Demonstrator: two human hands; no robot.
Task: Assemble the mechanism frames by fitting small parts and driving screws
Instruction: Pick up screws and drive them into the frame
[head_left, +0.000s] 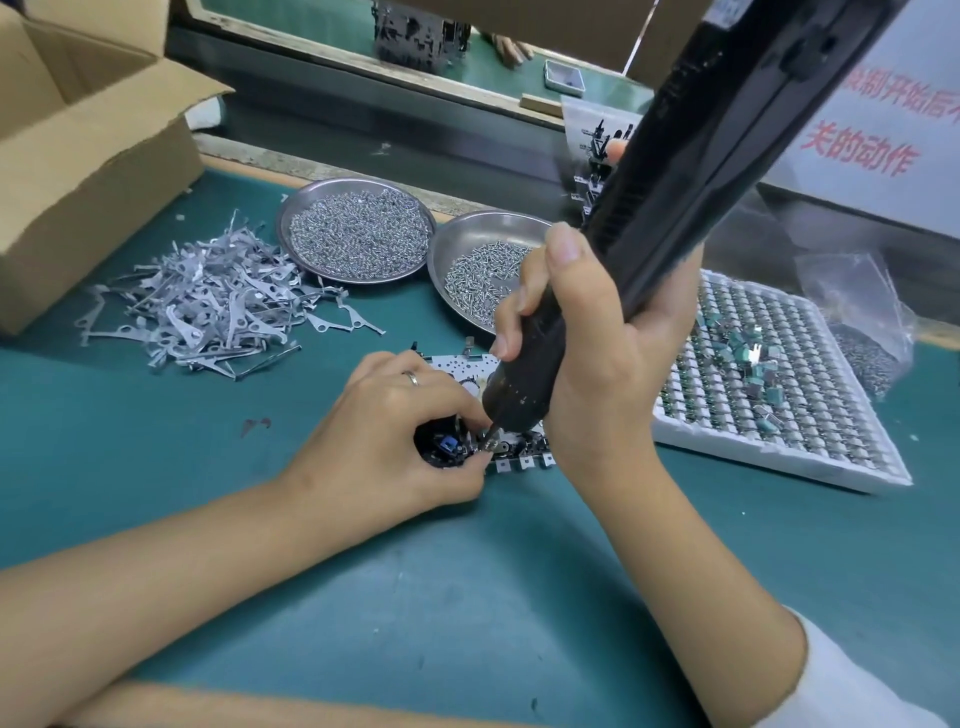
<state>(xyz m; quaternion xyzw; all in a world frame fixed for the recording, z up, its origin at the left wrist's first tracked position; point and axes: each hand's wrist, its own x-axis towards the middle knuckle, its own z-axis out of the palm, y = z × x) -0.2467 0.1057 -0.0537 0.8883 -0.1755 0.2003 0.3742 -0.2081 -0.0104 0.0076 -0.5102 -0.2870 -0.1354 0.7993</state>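
Gripping the black electric screwdriver (613, 249) around its lower body, the right hand (582, 343) holds its tip down on the mechanism frame (514, 452), which lies on the green desk (467, 571). The left hand (395, 431) curls over the frame's left end, fingertips pinching at the part beside the tip. Two metal dishes of screws (358, 231) sit just behind.

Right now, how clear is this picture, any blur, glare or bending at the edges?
Head view: even overhead light, soft shadows under both forearms; the black electric screwdriver looms large and slightly soft near the lens; the two round steel dishes of screws show mild sheen, no harsh glare; the brown cardboard box and far bench edge bow from wide-angle distortion; the red-lettered sign is blurred.
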